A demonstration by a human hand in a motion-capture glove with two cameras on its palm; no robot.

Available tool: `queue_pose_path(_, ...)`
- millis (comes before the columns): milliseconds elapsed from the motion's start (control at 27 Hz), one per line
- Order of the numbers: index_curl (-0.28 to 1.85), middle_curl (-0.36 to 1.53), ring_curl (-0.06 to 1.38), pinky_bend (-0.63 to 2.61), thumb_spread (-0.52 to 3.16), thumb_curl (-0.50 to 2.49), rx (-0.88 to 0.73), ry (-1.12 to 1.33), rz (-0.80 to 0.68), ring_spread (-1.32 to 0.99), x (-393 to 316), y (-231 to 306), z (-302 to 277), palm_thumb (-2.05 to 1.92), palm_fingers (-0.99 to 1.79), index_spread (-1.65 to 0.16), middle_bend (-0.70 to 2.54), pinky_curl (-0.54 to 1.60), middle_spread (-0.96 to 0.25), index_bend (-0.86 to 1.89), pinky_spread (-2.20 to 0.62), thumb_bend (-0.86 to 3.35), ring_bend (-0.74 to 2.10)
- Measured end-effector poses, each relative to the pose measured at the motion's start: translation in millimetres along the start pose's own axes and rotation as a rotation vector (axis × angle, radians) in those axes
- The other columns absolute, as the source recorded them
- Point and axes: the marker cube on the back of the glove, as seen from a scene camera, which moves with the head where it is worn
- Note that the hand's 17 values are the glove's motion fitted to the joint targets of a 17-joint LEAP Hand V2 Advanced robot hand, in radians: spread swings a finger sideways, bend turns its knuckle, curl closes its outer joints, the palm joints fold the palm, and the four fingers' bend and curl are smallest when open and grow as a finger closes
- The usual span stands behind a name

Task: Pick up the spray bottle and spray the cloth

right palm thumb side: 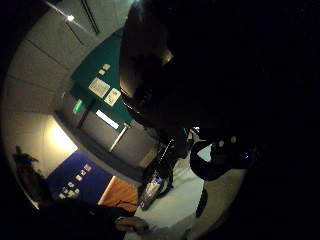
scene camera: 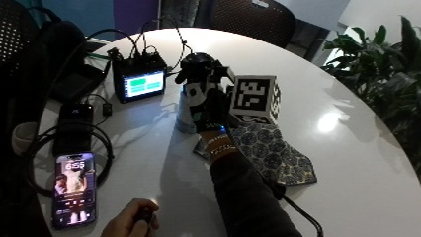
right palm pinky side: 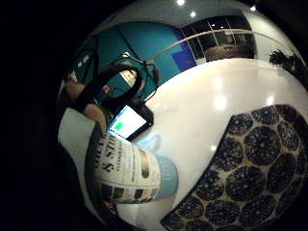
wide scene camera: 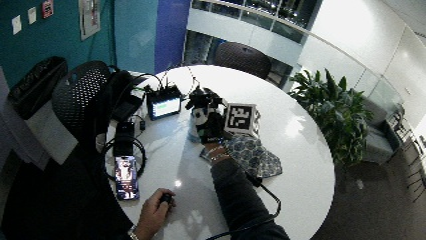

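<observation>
Nearest the outside camera, the person's bare left hand (scene camera: 130,220) rested at the tabletop's (scene camera: 342,89) near edge, curled round a small dark object. That round white tabletop carried everything else. Largest on it was the patterned dark cloth (scene camera: 273,154), lying flat toward the middle, partly under the person's right forearm. Just beside the cloth's far end stood the spray bottle (scene camera: 188,111), upright, with the gloved right hand (scene camera: 207,111) around it, its fingers clamped on the bottle's body. From the little finger side palm view, the bottle's printed label (right palm pinky side: 126,169) sat close to the palm. A small monitor (scene camera: 140,79) stood toward the far edge, and a phone (scene camera: 72,188) lay lit near the left edge.
</observation>
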Motion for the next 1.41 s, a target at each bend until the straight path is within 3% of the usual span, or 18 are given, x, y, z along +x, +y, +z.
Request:
queue_pose_path(371,0.48,0.47,0.43,0.45,1.26,0.44,-0.145,0.019,0.076,-0.16,14.0,20.3,15.9,0.85,1.19,-0.28,0.33,0.38,-0.21,0.17,-0.18,-0.02,0.49)
queue_pose_path(593,0.43,0.45,0.43,0.41,1.27,0.39,-0.296,0.133,0.069,-0.12,13.2,25.1,16.7,0.69,0.7,-0.29,0.24,0.39,-0.12,0.06,0.01,-0.05,0.44)
queue_pose_path(815,0.36,0.42,0.39,0.42,1.22,0.34,-0.422,0.451,0.038,-0.08,4.8,24.0,-28.4,0.57,0.51,-0.31,0.19,0.38,-0.06,0.09,0.13,-0.06,0.37)
queue_pose_path(1037,0.34,0.39,0.36,0.34,1.17,0.3,-0.439,0.77,0.01,-0.04,-17.4,30.5,-81.4,0.45,0.43,-0.35,0.17,0.34,-0.03,0.16,0.21,-0.06,0.34)
queue_pose_path(1408,0.35,0.34,0.33,0.26,1.14,0.27,-0.555,0.871,-0.068,-0.03,-65.0,51.8,-117.9,0.4,0.34,-0.41,0.15,0.32,-0.04,0.2,0.26,-0.03,0.26)
